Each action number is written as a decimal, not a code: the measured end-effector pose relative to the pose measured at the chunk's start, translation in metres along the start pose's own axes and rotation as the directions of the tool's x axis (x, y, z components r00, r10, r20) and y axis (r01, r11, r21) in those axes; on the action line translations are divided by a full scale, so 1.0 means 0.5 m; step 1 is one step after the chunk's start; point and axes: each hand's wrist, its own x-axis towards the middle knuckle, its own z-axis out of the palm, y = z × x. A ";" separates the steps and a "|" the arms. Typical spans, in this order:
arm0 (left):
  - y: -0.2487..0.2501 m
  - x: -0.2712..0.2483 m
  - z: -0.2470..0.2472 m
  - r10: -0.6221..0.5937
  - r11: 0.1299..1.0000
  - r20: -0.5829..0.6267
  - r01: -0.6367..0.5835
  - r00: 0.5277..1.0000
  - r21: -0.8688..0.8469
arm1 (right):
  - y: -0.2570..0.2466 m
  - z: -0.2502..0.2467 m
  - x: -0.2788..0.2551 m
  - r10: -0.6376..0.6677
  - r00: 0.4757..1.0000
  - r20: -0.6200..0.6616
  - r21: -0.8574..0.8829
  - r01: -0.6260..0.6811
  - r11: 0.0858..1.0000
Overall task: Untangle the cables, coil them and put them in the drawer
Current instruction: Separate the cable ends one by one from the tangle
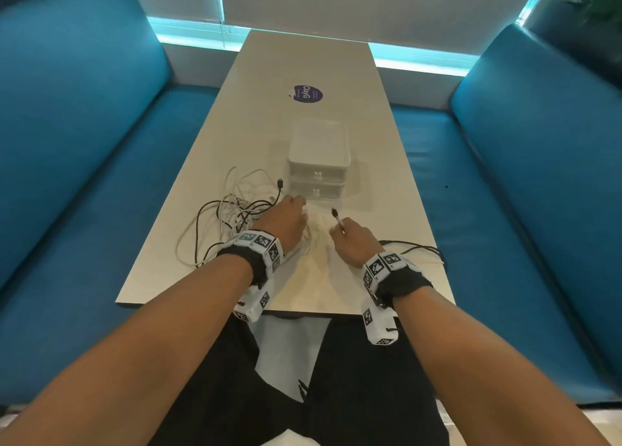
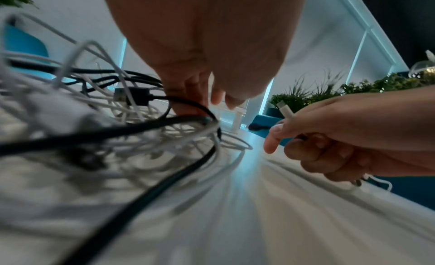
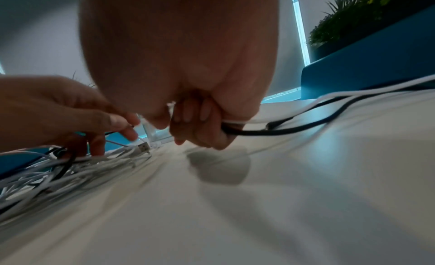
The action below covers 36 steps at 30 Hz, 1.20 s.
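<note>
A tangle of white and black cables (image 1: 232, 216) lies on the near left of the white table (image 1: 303, 68). My left hand (image 1: 298, 205) rests on the tangle's right side, and its fingers (image 2: 226, 99) point down among the loops near a black USB plug (image 2: 134, 96). My right hand (image 1: 338, 232) grips a white and a black cable together. Their plug ends (image 1: 336, 218) stick up from the fist and the cables (image 3: 329, 109) trail off to the right. A white two-drawer unit (image 1: 318, 163) stands just beyond both hands, with both drawers closed.
A purple round sticker (image 1: 308, 94) is on the far part of the table. Blue benches (image 1: 84, 176) run along both sides. The table's near edge (image 1: 286, 309) is close to my wrists. A white USB plug (image 3: 143, 147) lies by the left fingertips.
</note>
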 end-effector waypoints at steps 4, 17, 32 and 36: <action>0.017 0.015 0.013 -0.070 0.997 0.071 0.067 0.995 0.047 | 0.001 0.000 0.006 -0.015 0.994 0.106 0.063 0.008 0.998; 0.033 0.011 0.026 -0.095 0.980 0.083 0.078 0.992 0.184 | 0.013 0.019 0.002 -0.142 0.989 0.039 0.025 0.141 0.990; 0.034 0.008 0.027 -0.085 0.951 0.094 0.052 0.992 0.304 | 0.008 -0.007 0.002 0.079 0.977 0.200 0.604 -0.186 0.775; 0.044 0.009 0.024 -0.056 0.931 0.069 0.027 0.996 0.363 | 0.003 -0.002 -0.001 0.087 0.977 0.194 0.625 -0.191 0.757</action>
